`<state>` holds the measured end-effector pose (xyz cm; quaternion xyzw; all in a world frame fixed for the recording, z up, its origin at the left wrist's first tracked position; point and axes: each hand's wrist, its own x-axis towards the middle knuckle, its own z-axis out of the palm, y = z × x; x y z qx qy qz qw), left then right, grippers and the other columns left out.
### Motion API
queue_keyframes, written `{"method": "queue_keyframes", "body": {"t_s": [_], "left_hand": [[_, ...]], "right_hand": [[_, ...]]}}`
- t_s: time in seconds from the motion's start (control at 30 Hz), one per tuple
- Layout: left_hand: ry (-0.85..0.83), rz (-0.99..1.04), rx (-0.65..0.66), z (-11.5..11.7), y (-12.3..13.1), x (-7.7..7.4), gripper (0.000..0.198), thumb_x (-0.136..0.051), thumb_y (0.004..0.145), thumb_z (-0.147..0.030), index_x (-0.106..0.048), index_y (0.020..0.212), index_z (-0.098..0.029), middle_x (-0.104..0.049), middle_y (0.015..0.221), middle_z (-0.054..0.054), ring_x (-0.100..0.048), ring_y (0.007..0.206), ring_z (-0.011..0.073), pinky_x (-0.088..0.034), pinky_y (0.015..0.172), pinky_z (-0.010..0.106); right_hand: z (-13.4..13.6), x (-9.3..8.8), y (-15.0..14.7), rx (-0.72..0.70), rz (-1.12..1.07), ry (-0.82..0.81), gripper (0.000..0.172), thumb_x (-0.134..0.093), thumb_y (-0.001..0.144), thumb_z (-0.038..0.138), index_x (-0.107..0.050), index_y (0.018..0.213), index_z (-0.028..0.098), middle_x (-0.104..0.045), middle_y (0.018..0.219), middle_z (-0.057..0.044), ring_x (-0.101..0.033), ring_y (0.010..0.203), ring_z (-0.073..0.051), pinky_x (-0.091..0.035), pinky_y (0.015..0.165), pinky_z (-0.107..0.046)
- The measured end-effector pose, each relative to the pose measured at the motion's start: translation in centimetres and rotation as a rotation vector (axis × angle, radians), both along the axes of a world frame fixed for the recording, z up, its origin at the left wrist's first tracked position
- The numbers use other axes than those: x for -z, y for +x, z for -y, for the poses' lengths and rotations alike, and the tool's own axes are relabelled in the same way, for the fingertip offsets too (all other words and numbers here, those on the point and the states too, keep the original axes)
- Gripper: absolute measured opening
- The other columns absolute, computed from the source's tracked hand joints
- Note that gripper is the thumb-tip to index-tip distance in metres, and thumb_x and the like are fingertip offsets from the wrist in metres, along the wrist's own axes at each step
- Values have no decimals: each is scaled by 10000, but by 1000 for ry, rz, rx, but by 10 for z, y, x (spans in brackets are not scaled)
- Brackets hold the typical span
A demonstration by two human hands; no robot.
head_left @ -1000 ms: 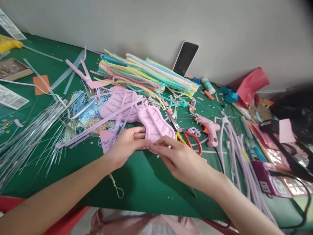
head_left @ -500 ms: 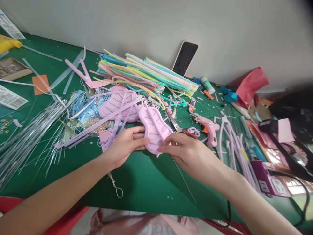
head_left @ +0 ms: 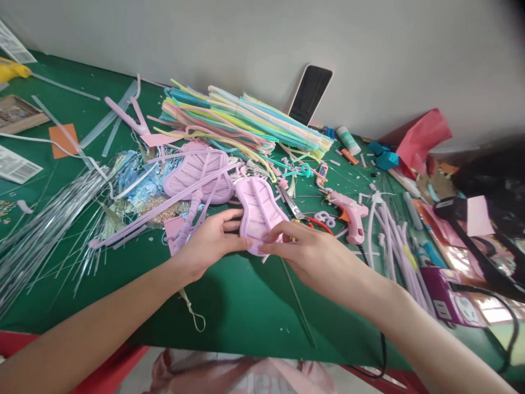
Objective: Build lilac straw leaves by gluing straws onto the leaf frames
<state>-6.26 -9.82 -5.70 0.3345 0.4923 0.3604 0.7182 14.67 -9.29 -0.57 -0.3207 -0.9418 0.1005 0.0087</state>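
Now, with right hand (head_left: 315,257) brought nearer left hand (head_left: 209,243) than a second ago, pinching the near end of the lilac wing (head_left: 258,210) between fingers (head_left: 235,242) of both, close to the surface (head_left: 246,306), grip steadier.

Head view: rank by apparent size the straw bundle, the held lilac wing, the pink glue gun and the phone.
1. straw bundle
2. lilac wing, though it lies nearest the camera
3. phone and pink glue gun look about alike; not ranked
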Motion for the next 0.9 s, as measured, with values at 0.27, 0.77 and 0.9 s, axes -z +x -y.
{"method": "queue_keyframes", "body": {"t_s": [0.27,0.77,0.9], "left_hand": [[-7,51,40,-3,-3,2,845,-879,621,-225,-490,1365,-131,-761,1024,127,-713,928,269,-512,917,448],[-14,31,33,-3,-3,1,813,-868,631,-205,-500,1352,-135,-759,1045,128,-715,956,281,-521,886,419],[-4,35,46,-2,-3,2,788,-839,663,-188,-485,1364,-131,-753,1068,138,-709,981,289,-513,916,449]], "right_hand": [[-7,-6,15,57,40,-6,385,-492,842,-9,-708,1046,236,-668,982,-44,-653,776,-128,-463,640,-219],[-7,-15,-13,-47,297,-1,335,-506,745,-41,-703,916,169,-643,886,-82,-599,751,-213,-430,599,-323],[-9,-14,-9,-20,215,-48,257,-537,784,2,-699,883,174,-657,867,-74,-615,790,-221,-474,674,-345]]}}
